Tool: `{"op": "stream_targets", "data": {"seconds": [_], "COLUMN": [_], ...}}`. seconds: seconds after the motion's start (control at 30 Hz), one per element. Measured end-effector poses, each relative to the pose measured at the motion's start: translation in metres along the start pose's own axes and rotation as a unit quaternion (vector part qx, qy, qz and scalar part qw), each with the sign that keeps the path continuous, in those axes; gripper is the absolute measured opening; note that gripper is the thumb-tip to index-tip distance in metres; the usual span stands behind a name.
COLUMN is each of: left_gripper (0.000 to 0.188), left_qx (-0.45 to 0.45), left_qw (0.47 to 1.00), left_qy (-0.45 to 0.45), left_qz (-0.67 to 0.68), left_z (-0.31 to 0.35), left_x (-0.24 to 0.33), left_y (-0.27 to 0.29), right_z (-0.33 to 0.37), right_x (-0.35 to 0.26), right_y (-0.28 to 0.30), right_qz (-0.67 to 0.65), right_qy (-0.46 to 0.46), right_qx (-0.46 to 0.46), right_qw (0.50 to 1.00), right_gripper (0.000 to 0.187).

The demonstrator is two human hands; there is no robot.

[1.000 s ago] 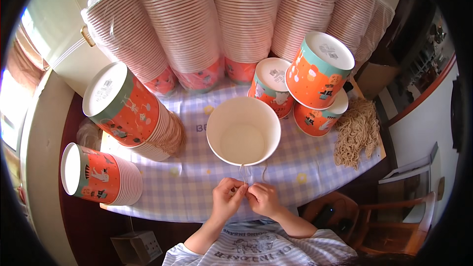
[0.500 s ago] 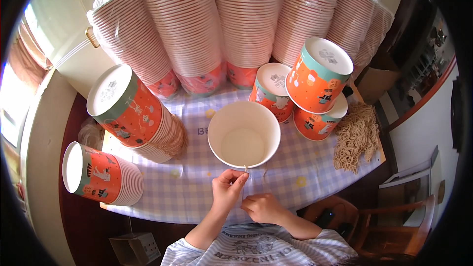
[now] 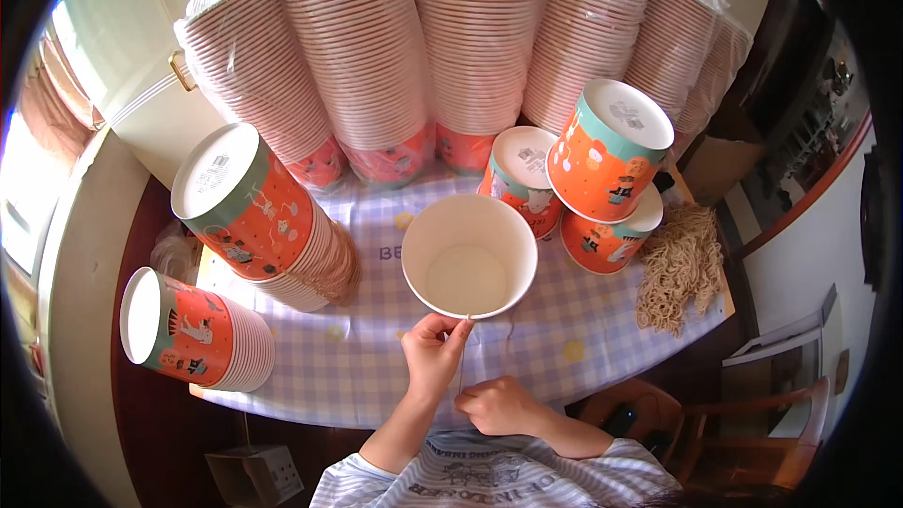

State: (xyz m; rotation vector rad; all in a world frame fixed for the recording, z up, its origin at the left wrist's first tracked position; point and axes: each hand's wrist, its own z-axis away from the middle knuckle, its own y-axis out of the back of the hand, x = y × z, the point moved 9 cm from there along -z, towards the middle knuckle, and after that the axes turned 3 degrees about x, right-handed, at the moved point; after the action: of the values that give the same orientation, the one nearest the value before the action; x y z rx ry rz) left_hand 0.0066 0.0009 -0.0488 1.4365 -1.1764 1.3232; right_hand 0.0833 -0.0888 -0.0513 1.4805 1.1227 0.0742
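Open tub: we see the open tub [image 3: 469, 263] standing mouth up, mid-tabletop [image 3: 376, 367], nearer us than the far edge.
Left hand: our left hand [image 3: 433, 353] pinches the cord [image 3: 461, 372] just at the tub's near rim.
Right hand: our right hand [image 3: 503, 406] is curled closed on the cord lower down, by the near edge.
Handling: we judge the cord light, limp and best pinched near its ends; the tub looks like light, stiff card, dentable, so we would steady it by the rim.
Right edge: a tangle of cords [image 3: 679, 268], beside three piled, upturned tubs [image 3: 607, 155].
Left edge: a taller stack [image 3: 268, 212]; a shorter stack [image 3: 198, 334] at the near-left corner.
Obstacles: bagged stacks [image 3: 480, 47] crowd the far edge; we judge nothing blocks our hands.
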Motion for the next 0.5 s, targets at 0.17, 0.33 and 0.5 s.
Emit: {"op": "stream_targets", "data": {"seconds": [0.17,0.33,0.5], "left_gripper": [0.014,0.017,0.027], "left_qx": [0.009,0.007,-0.031], "left_qw": [0.980,0.977,0.943], "left_qy": [-0.141,-0.135,-0.247], "left_qz": [-0.141,-0.166,-0.222], "left_z": [-0.001,-0.004,0.001], "left_x": [0.039,0.036,0.061], "left_y": [-0.004,0.004,0.017], "right_z": [0.002,0.001,0.017], "right_x": [-0.001,0.000,0.011], "right_y": [-0.001,0.000,-0.009], "right_qz": [0.007,-0.007,0.018], "right_qy": [0.015,0.007,-0.053], "right_qx": [-0.007,-0.003,-0.111], "right_qw": [1.000,1.000,0.992], "right_gripper": [0.005,0.006,0.026]}}
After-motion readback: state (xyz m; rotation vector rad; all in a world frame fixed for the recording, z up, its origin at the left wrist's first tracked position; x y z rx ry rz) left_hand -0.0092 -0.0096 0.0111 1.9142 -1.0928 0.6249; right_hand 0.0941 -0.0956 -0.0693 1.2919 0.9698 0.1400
